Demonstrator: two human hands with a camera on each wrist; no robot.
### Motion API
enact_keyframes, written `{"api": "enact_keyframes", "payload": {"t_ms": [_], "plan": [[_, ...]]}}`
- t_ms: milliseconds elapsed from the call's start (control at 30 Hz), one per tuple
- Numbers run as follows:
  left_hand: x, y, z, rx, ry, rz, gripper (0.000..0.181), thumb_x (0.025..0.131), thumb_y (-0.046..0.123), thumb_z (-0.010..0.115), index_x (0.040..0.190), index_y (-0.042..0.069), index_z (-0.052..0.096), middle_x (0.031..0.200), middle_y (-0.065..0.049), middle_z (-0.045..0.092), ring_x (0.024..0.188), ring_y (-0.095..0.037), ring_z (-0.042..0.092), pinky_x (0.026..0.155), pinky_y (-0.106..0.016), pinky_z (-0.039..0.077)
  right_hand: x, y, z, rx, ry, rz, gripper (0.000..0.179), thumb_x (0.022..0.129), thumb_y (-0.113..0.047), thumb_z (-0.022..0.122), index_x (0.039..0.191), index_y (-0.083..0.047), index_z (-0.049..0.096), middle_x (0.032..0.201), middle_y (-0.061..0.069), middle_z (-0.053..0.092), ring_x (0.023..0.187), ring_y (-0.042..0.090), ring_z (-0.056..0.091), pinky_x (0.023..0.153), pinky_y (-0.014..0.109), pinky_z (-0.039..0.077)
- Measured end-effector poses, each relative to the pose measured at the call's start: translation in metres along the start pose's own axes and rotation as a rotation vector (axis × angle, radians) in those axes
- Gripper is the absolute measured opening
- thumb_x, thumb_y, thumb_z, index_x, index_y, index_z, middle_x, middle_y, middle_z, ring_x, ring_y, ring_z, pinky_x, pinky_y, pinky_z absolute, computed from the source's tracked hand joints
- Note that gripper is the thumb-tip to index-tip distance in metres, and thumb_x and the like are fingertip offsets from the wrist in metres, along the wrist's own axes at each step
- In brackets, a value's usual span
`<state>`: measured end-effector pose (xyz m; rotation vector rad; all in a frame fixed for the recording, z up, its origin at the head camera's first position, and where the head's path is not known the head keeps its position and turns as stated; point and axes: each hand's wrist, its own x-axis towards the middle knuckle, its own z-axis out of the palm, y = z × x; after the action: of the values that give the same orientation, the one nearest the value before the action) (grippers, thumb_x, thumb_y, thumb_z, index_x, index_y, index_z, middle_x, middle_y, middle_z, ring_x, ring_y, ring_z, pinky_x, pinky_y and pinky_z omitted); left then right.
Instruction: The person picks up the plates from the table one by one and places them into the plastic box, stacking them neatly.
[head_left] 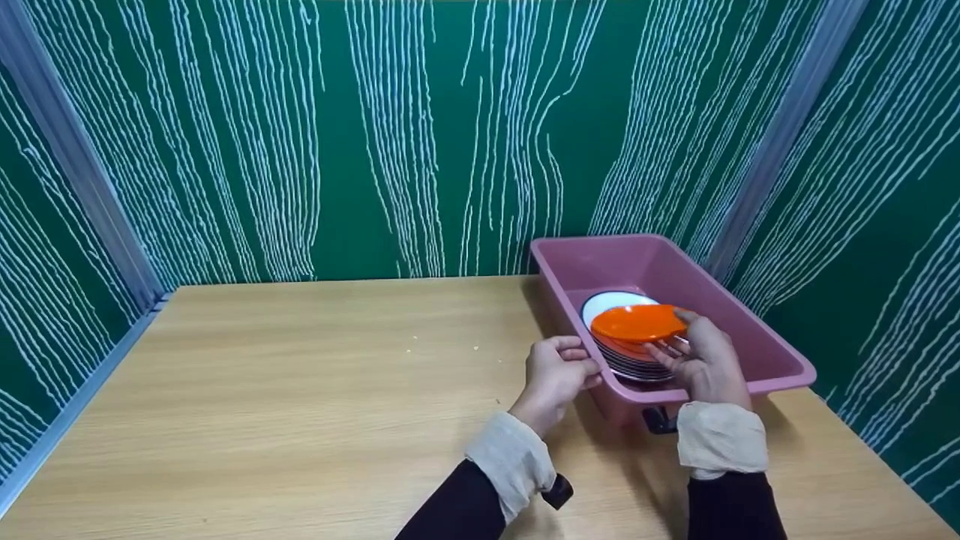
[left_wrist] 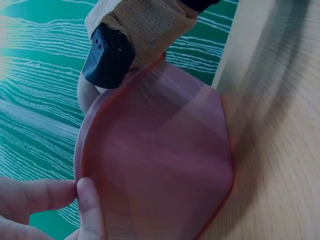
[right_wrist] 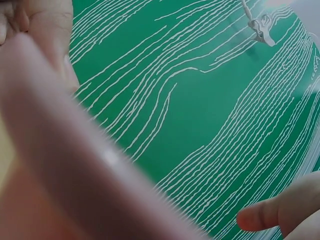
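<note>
A pink plastic tub (head_left: 750,315) stands at the table's right side. Its near left rim is pinched between the thumb and fingers of my left hand (head_left: 555,379); the left wrist view shows those fingers (left_wrist: 91,212) on the rim. Inside the tub, my right hand (head_left: 709,360) holds an orange oval plate (head_left: 634,322) by its right edge, thumb above and fingers beneath. The plate is tilted over a stack of plates (head_left: 637,369), with a white dish (head_left: 611,301) showing behind it. In the right wrist view the right thumb (right_wrist: 262,215) shows, but not the plate.
The wooden table (head_left: 300,405) stretches left of the tub, with a few tiny pale specks on it. Green panels (head_left: 465,150) with white wavy lines rise behind and at both sides. Grey posts (head_left: 780,135) stand at the corners.
</note>
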<state>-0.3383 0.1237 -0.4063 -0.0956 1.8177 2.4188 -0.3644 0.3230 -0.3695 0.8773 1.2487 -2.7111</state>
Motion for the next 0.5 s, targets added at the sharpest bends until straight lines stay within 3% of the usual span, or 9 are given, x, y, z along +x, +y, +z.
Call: {"api": "enact_keyframes", "payload": {"t_ms": [233,500], "plan": [[-0.001,0.0017,0.0005,0.014,0.005,-0.006,0.031,0.082,-0.014,0.076,0.11,-0.001,0.068,0.089,-0.012,0.067,0.072,-0.022,0.07,0.07,-0.032,0.063,-0.0012,0.0005,-0.0013,0.015,-0.004,0.016,0.062,0.103,-0.028,0.061,0.157,-0.029,0.031,0.152,0.002,0.034,0.136,0.021,0.041,0.109,0.046,0.046],[-0.0018,0.0023,-0.0001,0.03,0.011,-0.016,0.029,0.084,-0.012,0.075,0.109,0.0,0.068,0.089,-0.011,0.067,0.072,-0.021,0.07,0.071,-0.031,0.063,-0.0012,-0.0005,-0.0012,-0.061,0.032,-0.009,0.052,0.104,-0.03,0.058,0.154,-0.033,0.043,0.14,0.002,0.033,0.129,0.019,0.037,0.113,0.04,0.043]]}}
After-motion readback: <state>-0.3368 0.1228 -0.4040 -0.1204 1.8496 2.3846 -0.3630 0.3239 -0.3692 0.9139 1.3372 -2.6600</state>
